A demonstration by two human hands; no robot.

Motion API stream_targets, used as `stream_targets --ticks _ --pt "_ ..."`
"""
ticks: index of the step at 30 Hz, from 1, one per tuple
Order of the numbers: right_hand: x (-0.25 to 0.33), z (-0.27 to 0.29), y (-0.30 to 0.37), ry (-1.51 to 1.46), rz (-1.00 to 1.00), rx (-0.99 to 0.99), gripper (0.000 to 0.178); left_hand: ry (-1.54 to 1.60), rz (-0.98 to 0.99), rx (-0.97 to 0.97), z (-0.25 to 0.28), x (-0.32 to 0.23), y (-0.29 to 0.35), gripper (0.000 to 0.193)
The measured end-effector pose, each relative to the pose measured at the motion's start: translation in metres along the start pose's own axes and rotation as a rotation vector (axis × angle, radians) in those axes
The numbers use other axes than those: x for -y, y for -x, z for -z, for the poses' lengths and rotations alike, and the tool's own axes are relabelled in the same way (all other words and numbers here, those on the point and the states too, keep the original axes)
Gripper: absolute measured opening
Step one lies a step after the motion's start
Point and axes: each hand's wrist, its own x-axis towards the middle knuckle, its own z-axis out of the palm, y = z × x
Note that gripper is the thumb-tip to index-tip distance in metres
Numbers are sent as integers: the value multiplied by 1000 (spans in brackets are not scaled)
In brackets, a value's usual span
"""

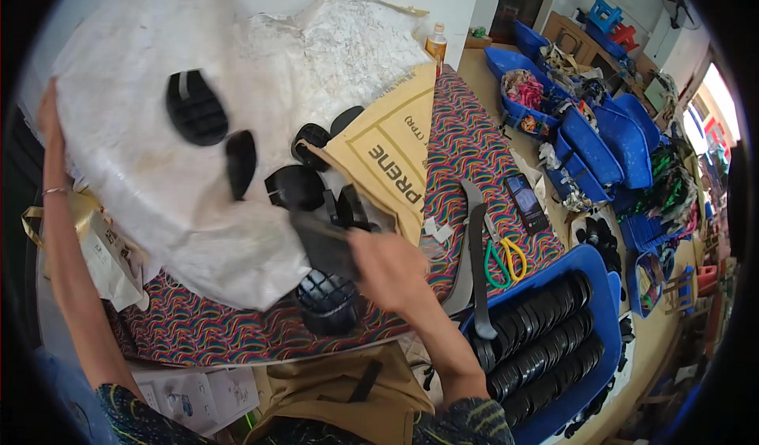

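Note:
My left hand [50, 117] grips the far-left edge of a large white woven sack [142, 184], holding that side raised. In my right hand [391, 271] is a black heel-shaped piece [324, 243], blurred by motion, near the sack's mouth. Another black piece [328, 303] with a ribbed grid lies just below it on the patterned cloth. Several more black pieces [296, 186] are heaped between the white sack and a tan paper bag [387, 152]. Two others, a gridded one [196, 109] and a narrow-looking one [240, 164], show against the sack; whether they rest on it or are falling I cannot tell.
On the right, a blue basket [613, 303] holds rows of black pieces. Scissors [506, 262], long curved dark strips [477, 255] and a phone [526, 202] lie on the cloth. A bottle [436, 46] stands behind. More blue baskets [589, 156] fill the floor at right.

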Motion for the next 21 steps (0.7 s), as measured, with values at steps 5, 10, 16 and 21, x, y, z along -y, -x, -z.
stream_targets --ticks 5,10,16,21 --pt "17 -3 28 117 -93 68 49 135 -87 111 -13 -56 8 63" --pt "47 -8 39 -102 -160 389 72 449 -51 181 -17 -74 11 60" --pt "41 27 18 -546 -483 278 64 569 151 248 16 -94 36 58" --pt "27 -15 5 -62 -357 81 52 525 -6 223 35 -106 54 60"
